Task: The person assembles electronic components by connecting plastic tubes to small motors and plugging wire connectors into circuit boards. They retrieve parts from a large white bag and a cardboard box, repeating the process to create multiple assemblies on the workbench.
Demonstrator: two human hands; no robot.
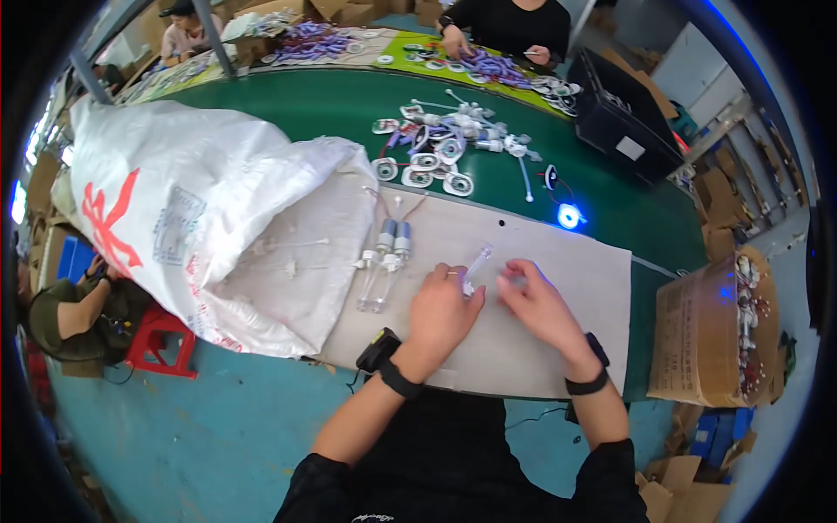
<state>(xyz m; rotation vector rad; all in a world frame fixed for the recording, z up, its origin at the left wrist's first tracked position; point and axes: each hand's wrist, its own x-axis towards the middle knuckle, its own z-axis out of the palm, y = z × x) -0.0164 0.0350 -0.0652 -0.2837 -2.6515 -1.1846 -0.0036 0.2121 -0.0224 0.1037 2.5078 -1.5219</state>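
Over the beige mat, my left hand [442, 312] is closed around the lower end of a clear plastic tube [479, 261], which tilts up and to the right. Just to the right of it, my right hand [542, 307] has its thumb and fingers apart with nothing visible in them. Left of my left hand lie several assembled pieces, each a clear tube [367, 288] joined to a grey-silver cylinder [403, 240]. A small round module [569, 216] with a bright blue light, wired to a dark piece [551, 178], sits beyond my right hand.
A large white woven sack [166, 166] lies on the left, its mouth holding clear plastic parts. A pile of round modules and tubes [449, 148] rests on the green table. On the right stand a cardboard box [697, 340] and a black bin [623, 113]. Co-workers sit nearby.
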